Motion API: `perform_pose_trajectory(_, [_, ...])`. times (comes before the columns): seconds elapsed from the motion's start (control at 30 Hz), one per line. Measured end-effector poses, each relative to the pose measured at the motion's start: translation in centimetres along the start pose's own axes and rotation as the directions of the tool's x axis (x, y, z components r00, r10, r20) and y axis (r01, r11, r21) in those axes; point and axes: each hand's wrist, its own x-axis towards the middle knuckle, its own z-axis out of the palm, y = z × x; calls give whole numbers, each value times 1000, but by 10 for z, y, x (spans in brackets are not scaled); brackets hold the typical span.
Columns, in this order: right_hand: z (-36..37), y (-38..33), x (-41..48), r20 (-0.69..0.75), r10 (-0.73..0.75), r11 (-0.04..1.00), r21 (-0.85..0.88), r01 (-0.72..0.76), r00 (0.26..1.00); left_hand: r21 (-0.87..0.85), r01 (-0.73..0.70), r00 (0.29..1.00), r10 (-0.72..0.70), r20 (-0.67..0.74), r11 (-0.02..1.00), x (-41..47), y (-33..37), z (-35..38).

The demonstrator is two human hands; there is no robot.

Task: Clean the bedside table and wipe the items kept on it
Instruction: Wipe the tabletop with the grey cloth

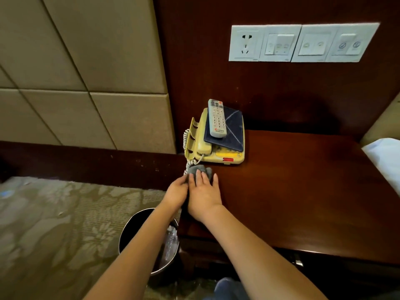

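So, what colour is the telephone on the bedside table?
The telephone is pale yellow, clearest in the head view.

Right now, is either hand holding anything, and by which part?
The right hand presses straight fingers on the near part of the grey cloth, not gripping. The left hand meets the cloth's left edge; whether it grips cannot be told.
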Motion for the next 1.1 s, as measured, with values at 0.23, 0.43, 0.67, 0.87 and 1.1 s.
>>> perform_pose_trajectory(0.23, [2, 1, -5, 18, -48, 999, 16, 48, 999, -13, 72, 996, -71, 50, 997, -13, -6, -7])
perform_pose_trajectory(0.43, [9, -14, -29, 8, -143, 990, -15, 143, 990, -103, 144, 990, -144, 1, 984, -49, -34, -11])
perform_pose_trajectory(0.67, [17, -34, -70, 47, -191, 978, -73, 194, 980, -157, 186, 979, -196, -54, 970, -100, -49, -11])
perform_pose_trajectory(0.87, [19, -38, -98, 58, -200, 960, -187, 208, 978, -187, 118, 986, -137, -93, 975, -129, -60, -2])
perform_pose_trajectory(1.1, [14, -19, -116, 57, -86, 963, -252, 97, 995, 109, -65, 987, 80, -136, 992, -128, -35, 10])
